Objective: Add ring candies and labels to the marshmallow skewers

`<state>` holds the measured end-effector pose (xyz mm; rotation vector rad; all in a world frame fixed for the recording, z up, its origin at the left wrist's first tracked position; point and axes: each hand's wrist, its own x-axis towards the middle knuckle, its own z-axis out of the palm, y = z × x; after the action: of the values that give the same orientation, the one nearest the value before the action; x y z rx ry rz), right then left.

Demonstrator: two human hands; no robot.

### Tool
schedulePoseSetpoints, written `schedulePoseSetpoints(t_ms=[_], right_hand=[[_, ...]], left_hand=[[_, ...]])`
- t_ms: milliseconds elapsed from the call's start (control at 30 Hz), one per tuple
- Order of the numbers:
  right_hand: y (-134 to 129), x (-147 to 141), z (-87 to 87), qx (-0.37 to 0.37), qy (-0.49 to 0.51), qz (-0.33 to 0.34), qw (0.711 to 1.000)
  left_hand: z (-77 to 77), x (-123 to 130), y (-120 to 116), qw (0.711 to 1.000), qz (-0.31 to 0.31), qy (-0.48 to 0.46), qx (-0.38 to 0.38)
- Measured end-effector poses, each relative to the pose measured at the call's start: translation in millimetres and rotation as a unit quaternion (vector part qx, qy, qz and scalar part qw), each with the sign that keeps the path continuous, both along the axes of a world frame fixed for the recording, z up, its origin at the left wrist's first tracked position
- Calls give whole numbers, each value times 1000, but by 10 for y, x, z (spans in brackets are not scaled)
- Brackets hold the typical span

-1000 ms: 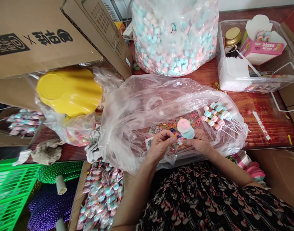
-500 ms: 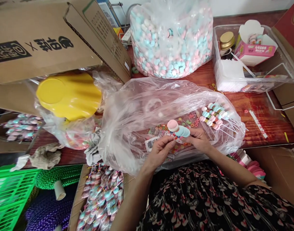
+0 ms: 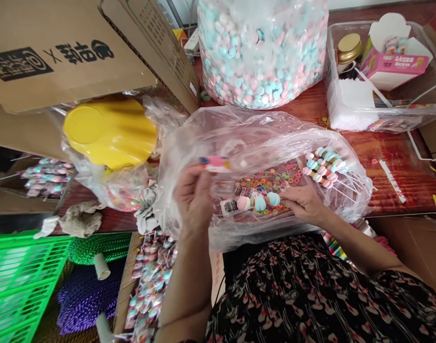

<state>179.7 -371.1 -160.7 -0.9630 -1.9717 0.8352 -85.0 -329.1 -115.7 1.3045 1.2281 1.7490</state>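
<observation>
My left hand [image 3: 194,197] is raised and pinches a small pink paper strip [image 3: 215,164] between its fingers. My right hand [image 3: 303,205] lies low with its fingertips at the end of a pink and blue marshmallow skewer [image 3: 258,203]. That skewer rests on loose printed candy packets [image 3: 264,186] inside a transparent plastic bag [image 3: 199,138]. Further right in the bag lies a bunch of finished marshmallow skewers [image 3: 323,166], sticks pointing right.
A huge bag of pink and blue marshmallows [image 3: 262,52] stands behind. A plastic tray [image 3: 349,107] holds napkins and a pink box. A cardboard box [image 3: 71,57] and yellow lid [image 3: 110,133] crowd the left; packaged skewers [image 3: 149,281] and a green crate [image 3: 21,286] lie below.
The skewer has dropped from between both hands onto the packets. My left hand has moved away left and up, now with the pink strip.
</observation>
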Motion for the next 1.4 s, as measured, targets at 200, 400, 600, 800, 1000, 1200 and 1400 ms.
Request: schedulePoseSetpoints(t_ms=[200, 400, 600, 800, 1000, 1200, 1400], right_hand=[[-33, -104, 9, 21, -10, -39, 999], [-224, -345, -149, -80, 80, -41, 993], [-144, -291, -165, -61, 23, 56, 996], [66, -43, 52, 22, -140, 91, 986], [20, -20, 47, -11, -118, 39, 992], [-152, -173, -70, -15, -91, -30, 995], [-166, -152, -32, 70, -168, 2, 983]], left_hand=[[-22, 445, -29, 955, -231, 82, -164], [-298, 511, -183, 981, -60, -109, -148], [-183, 338, -171, 922, -310, -48, -228], [-198, 246, -181, 832, -455, -41, -313], [-305, 372, -211, 933, -176, -234, -207], [-476, 571, -263, 970, 46, -209, -112], [-457, 471, -217, 960, -52, -187, -203]])
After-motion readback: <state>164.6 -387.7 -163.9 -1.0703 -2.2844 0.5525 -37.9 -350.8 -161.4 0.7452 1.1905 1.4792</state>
